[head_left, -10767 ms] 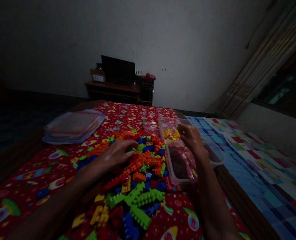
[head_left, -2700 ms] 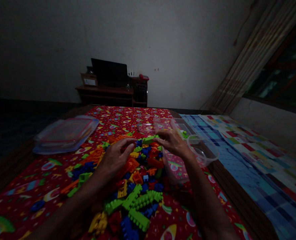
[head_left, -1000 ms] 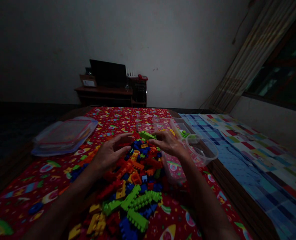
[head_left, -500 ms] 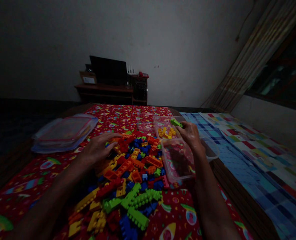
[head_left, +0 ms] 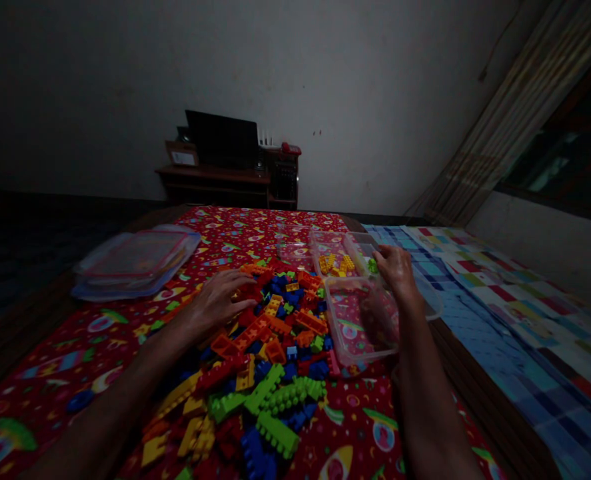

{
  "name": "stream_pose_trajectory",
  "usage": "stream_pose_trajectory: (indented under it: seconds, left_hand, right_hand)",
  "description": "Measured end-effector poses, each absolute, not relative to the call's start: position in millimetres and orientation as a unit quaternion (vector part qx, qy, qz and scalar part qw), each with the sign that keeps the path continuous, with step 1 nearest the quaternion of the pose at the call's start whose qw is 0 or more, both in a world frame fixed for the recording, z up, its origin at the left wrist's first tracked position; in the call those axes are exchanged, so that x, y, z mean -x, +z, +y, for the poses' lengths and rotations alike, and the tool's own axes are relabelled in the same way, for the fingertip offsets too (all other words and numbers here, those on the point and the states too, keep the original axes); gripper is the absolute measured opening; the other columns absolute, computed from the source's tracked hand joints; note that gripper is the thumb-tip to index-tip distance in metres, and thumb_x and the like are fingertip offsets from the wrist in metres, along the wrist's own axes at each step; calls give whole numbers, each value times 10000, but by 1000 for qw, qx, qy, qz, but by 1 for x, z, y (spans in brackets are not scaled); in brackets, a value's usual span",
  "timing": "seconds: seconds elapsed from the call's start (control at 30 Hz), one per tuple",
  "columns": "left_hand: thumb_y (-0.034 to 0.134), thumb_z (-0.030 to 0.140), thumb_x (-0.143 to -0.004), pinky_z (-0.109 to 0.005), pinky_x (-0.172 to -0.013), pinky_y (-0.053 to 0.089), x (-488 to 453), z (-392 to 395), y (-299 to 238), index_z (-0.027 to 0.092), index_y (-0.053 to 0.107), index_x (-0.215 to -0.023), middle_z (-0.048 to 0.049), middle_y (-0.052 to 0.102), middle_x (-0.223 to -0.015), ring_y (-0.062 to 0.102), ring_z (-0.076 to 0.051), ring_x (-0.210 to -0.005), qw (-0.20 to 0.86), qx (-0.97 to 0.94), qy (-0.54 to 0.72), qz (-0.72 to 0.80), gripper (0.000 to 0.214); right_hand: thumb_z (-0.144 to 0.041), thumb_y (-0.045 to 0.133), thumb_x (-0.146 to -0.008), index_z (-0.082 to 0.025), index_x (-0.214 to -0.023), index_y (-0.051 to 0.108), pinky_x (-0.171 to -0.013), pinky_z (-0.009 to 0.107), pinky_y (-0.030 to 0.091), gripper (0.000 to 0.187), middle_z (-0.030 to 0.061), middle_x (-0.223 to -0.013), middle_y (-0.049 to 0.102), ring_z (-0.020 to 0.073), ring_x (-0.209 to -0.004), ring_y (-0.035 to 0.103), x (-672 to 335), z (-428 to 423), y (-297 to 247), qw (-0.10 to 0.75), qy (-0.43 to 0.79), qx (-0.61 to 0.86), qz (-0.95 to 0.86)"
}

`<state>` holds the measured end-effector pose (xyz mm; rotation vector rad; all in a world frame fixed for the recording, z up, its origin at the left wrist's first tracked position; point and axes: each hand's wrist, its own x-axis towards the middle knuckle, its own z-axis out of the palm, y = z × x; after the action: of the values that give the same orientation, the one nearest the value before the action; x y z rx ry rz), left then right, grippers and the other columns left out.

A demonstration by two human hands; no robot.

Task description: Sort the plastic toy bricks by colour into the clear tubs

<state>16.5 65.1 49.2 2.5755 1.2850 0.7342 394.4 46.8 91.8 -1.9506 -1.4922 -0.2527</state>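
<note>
Mixed loose blocks [head_left: 270,373] are heaped on the red worktop [head_left: 75,360]. The left hand [head_left: 220,303] lies flat on the heap, grip released. Beyond, clear tubs [head_left: 331,313] stand just beside it within reach. The right hand [head_left: 398,270] is at the green blocks [head_left: 373,266] in a far tub; I cannot tell its grip.

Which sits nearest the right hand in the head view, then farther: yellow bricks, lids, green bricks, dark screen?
1. Green bricks, right at the fingers of the right hand.
2. Yellow bricks, just left of those.
3. Lids, far left.
4. Dark screen, at the back wall.
</note>
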Motion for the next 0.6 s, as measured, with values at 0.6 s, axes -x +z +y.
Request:
stream_pose_trajectory:
  seconds: [0.6]
  left_hand:
    - [507, 706, -744, -422, -888, 517, -48, 16, 101, 232, 521, -1322, -69, 744, -1027, 680, -293, -979, 236, -795, 280, 483, 748]
  right_hand:
    - [-171, 550, -886, -176, -1256, 531, -775, 292, 484, 371, 92, -1082, 671, 176, -917, 637, -241, 5, 86, 322, 77, 351, -876]
